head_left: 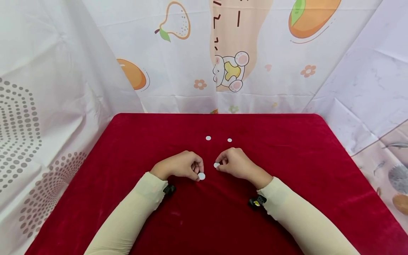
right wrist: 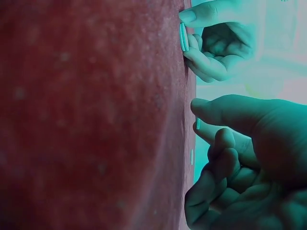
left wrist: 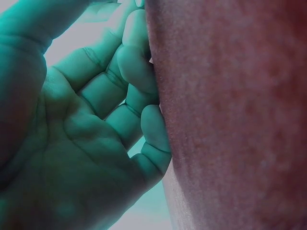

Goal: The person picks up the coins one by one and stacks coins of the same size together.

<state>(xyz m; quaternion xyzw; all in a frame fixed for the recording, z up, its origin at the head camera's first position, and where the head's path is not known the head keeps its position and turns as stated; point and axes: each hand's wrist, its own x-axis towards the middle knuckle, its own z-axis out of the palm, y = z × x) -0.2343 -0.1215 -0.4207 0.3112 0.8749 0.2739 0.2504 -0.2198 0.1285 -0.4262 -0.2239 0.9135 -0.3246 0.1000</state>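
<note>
My left hand (head_left: 182, 165) pinches a white round disc (head_left: 201, 176) between thumb and fingertips, low over the red cloth. Just to its right, my right hand (head_left: 238, 163) pinches a smaller white disc (head_left: 216, 165) the same way. From the right wrist, both thin discs show edge-on, close against the cloth, the left hand's disc (right wrist: 184, 37) above the right hand's disc (right wrist: 197, 123). In the left wrist view the palm and bent fingers of the left hand (left wrist: 91, 110) fill the left half; its pinched disc is mostly hidden there.
Two more white discs lie beyond the hands, a larger left one (head_left: 208, 138) and a smaller right one (head_left: 229, 140). Red velvety cloth (head_left: 287, 141) covers the table. Printed white curtains (head_left: 178, 71) hang behind and at both sides.
</note>
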